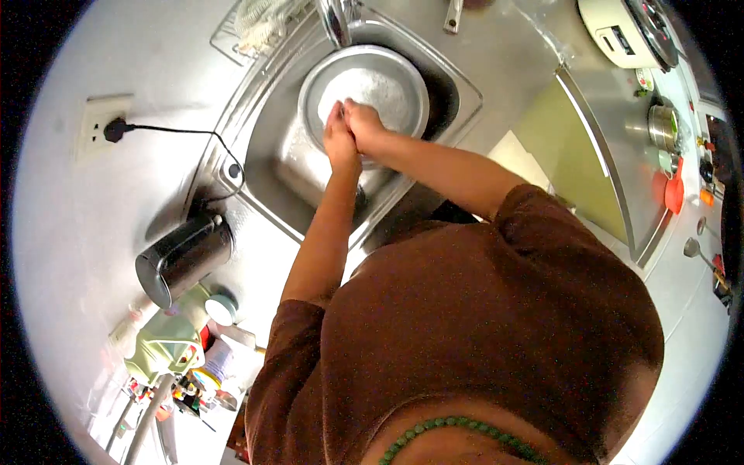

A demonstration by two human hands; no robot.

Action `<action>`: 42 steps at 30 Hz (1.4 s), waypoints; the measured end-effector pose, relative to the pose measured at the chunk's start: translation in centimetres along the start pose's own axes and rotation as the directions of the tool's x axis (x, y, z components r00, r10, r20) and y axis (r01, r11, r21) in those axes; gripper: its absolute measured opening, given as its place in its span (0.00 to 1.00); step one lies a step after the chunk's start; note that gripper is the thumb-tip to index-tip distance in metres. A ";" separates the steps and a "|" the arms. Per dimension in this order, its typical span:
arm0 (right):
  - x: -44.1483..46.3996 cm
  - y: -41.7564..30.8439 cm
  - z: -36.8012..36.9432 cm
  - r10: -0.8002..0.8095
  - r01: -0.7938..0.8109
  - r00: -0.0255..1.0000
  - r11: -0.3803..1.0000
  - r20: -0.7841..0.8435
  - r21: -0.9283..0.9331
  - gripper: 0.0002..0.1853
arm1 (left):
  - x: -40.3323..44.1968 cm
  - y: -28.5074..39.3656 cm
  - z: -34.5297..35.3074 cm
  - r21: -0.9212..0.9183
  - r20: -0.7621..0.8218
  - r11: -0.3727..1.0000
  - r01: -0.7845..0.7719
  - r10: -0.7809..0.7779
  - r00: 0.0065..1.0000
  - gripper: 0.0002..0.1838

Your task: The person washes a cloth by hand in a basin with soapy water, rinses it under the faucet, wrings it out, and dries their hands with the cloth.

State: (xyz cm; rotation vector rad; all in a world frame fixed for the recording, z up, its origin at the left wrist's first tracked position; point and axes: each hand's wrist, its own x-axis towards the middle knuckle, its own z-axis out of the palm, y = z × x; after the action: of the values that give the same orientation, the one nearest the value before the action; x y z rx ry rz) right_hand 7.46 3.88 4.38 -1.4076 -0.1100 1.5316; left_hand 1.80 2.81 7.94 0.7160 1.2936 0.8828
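Observation:
My left hand point(339, 138) and my right hand point(363, 125) are pressed together over the near part of a round metal basin point(308, 81). The basin sits in a stainless steel sink point(273, 174), with whitish, frothy-looking water point(380, 89) in it. My fingers are closed against each other, and whatever lies between them, if anything, is hidden. Just beyond the basin stands the faucet point(335, 25).
A wire rack point(225, 46) with a cloth point(260, 27) adjoins the sink. At left, a black cord point(174, 130) runs from a wall socket point(94, 128) past a dark cylindrical container point(186, 260). Bottles crowd the lower left. A rice cooker point(616, 35) stands far right.

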 end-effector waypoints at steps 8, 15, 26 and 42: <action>0.6 -2.5 -12.0 -0.476 0.521 0.852 0.816 0.218 -0.250 0.16 | 1.9 -3.5 1.6 0.012 0.534 0.963 0.270 -0.235 0.812 0.25; -1.9 -13.7 -22.8 -0.705 0.306 0.679 0.527 -0.205 -0.793 0.18 | 1.6 -3.0 16.9 0.513 0.552 0.712 -0.479 0.154 0.819 0.18; 4.5 -12.4 -22.8 -0.852 0.264 0.338 -0.322 0.400 -0.909 0.25 | 2.2 -4.5 18.7 0.483 0.512 0.484 -0.730 0.520 0.684 0.23; 17.3 -19.7 -9.2 -0.752 0.487 0.205 -0.477 0.627 -0.732 0.17 | 4.9 -9.4 9.0 0.404 0.319 0.841 -0.359 0.238 0.917 0.20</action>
State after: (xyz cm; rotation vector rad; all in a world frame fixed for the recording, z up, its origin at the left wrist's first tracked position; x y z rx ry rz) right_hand 29.53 20.53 2.20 -1.6787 -1.8701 -0.2345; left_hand 12.35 2.65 -1.18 1.3961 1.1772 0.7024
